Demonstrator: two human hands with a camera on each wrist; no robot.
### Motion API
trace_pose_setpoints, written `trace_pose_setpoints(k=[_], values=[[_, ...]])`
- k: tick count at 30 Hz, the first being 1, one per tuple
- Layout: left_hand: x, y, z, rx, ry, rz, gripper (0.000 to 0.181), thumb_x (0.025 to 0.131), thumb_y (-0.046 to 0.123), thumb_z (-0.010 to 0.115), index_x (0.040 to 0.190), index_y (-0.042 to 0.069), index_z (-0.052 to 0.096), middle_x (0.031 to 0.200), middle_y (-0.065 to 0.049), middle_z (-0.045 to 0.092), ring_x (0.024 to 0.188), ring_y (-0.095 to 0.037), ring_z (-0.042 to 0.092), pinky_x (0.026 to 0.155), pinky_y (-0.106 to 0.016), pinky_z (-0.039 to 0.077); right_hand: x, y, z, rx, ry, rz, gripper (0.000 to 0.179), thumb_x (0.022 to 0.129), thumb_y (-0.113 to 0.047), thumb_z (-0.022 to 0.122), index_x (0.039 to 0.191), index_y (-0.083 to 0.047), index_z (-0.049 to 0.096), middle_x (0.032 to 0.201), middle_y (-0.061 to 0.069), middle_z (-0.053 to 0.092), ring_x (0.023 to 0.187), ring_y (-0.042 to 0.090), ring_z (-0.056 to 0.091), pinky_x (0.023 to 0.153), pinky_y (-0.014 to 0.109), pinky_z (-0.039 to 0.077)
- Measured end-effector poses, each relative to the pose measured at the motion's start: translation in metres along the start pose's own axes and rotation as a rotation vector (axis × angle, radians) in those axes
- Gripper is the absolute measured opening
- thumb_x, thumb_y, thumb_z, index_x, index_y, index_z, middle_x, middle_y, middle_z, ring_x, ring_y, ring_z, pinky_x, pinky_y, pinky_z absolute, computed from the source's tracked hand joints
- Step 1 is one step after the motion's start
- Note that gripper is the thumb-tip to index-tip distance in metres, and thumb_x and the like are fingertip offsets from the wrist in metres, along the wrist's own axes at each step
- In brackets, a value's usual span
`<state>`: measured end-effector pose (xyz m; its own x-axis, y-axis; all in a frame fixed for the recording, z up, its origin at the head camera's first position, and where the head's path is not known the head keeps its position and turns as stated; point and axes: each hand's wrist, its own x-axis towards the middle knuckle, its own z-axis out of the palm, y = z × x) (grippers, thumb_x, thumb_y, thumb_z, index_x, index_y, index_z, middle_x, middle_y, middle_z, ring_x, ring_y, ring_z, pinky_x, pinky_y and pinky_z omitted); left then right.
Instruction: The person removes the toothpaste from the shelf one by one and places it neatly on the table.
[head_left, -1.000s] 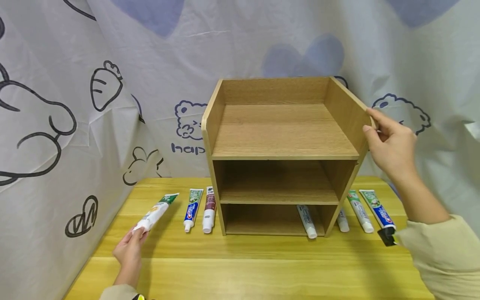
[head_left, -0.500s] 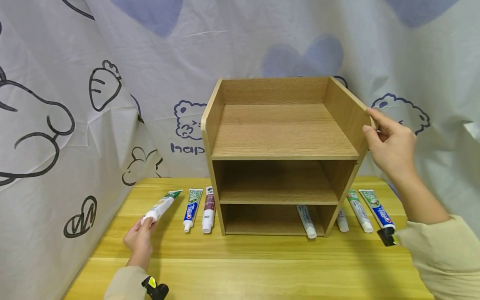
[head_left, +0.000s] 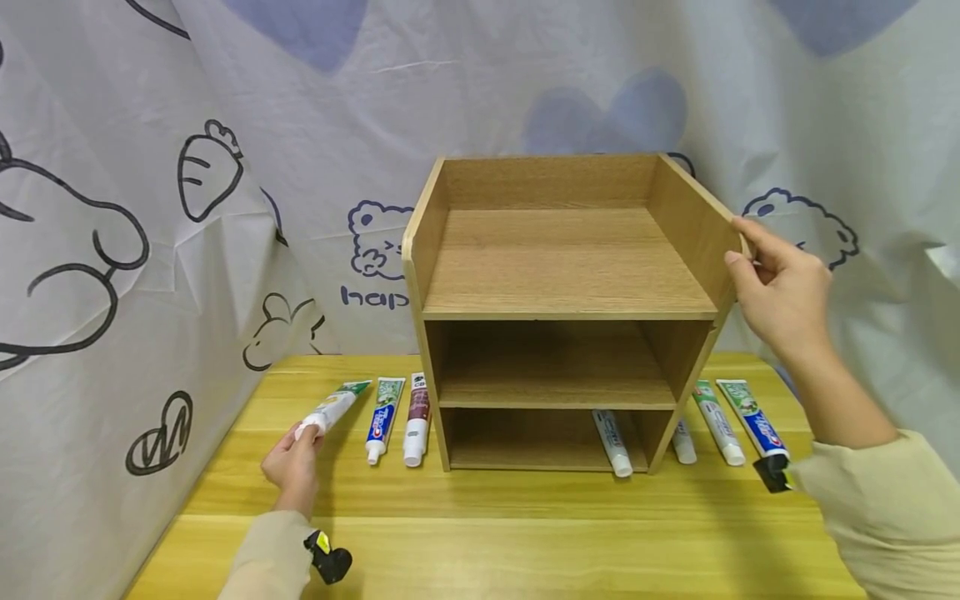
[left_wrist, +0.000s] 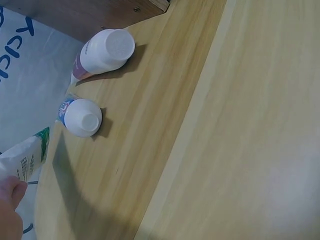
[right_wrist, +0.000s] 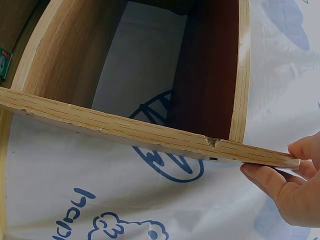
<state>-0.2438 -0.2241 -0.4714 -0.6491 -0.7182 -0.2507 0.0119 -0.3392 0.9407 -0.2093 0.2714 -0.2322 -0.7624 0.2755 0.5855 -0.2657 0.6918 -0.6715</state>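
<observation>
My left hand (head_left: 292,462) grips a white toothpaste tube with a green tail (head_left: 335,407) by its cap end. The tube slants up and to the right, and in the left wrist view its white body (left_wrist: 24,159) shows beyond the fingers. My right hand (head_left: 789,290) pinches the front edge of the right side panel of a wooden shelf unit (head_left: 570,262). Thumb and fingers lie on either side of that panel (right_wrist: 272,157) in the right wrist view. Just right of the held tube lie a blue-and-green toothpaste tube (head_left: 385,419) and a maroon-and-white one (head_left: 417,421).
One toothpaste tube (head_left: 612,443) pokes out of the shelf's bottom compartment. Right of the shelf lie a partly hidden tube (head_left: 683,443), a green-and-white tube (head_left: 720,423) and a blue-and-green tube (head_left: 754,418). A printed curtain (head_left: 300,167) hangs behind the wooden table (head_left: 525,533).
My left hand has moved right and slightly away from me with the toothpaste tube, bringing its green tail close to the blue-and-green tube. My right hand keeps its hold on the shelf panel.
</observation>
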Motion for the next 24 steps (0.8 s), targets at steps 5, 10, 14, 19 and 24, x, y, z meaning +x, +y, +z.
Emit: trace_pose_setpoints(k=[5, 10, 14, 19, 24], values=[[0.001, -0.003, 0.003, 0.072, -0.004, -0.006, 0.043, 0.078, -0.001, 0.061, 0.120, -0.010, 0.055, 0.105, -0.006, 0.063, 0.066, 0.007, 0.056, 0.069, -0.013, 0.056, -0.001, 0.000, 0.000, -0.006, 0.003, -0.007, 0.039, 0.091, -0.009, 0.052, 0.130, -0.008, 0.054, 0.117, 0.027, 0.057, 0.061, -0.024, 0.043, 0.053, -0.006, 0.039], [0.005, -0.010, 0.006, 0.097, 0.010, -0.013, 0.044, 0.079, 0.000, 0.060, 0.122, -0.010, 0.054, 0.115, -0.011, 0.057, 0.072, 0.006, 0.054, 0.071, -0.011, 0.055, 0.000, -0.001, 0.000, -0.017, 0.008, -0.003, 0.039, 0.091, -0.009, 0.052, 0.129, -0.009, 0.055, 0.117, 0.026, 0.058, 0.061, -0.025, 0.042, 0.052, -0.006, 0.039], [0.006, -0.013, 0.008, 0.092, 0.017, -0.018, 0.044, 0.079, -0.001, 0.061, 0.122, -0.010, 0.054, 0.119, -0.015, 0.058, 0.091, -0.006, 0.062, 0.073, -0.011, 0.055, 0.000, -0.001, 0.000, -0.023, 0.011, -0.003, 0.039, 0.091, -0.010, 0.053, 0.129, -0.010, 0.055, 0.118, 0.025, 0.058, 0.062, -0.025, 0.042, 0.054, -0.007, 0.038], [0.009, -0.016, 0.006, 0.144, -0.041, -0.016, 0.045, 0.081, -0.002, 0.061, 0.124, -0.011, 0.051, 0.133, -0.022, 0.050, 0.096, -0.008, 0.062, 0.078, -0.012, 0.054, 0.001, 0.000, 0.000, -0.023, 0.008, -0.007, 0.039, 0.091, -0.010, 0.052, 0.129, -0.010, 0.055, 0.118, 0.025, 0.058, 0.062, -0.025, 0.042, 0.054, -0.007, 0.038], [0.010, -0.019, 0.001, 0.245, -0.092, 0.024, 0.044, 0.082, 0.000, 0.061, 0.124, -0.011, 0.051, 0.130, -0.029, 0.050, 0.055, 0.015, 0.049, 0.069, -0.008, 0.054, 0.000, 0.000, 0.000, -0.020, 0.005, -0.017, 0.039, 0.091, -0.010, 0.052, 0.130, -0.009, 0.054, 0.118, 0.026, 0.058, 0.063, -0.024, 0.042, 0.054, -0.007, 0.038]])
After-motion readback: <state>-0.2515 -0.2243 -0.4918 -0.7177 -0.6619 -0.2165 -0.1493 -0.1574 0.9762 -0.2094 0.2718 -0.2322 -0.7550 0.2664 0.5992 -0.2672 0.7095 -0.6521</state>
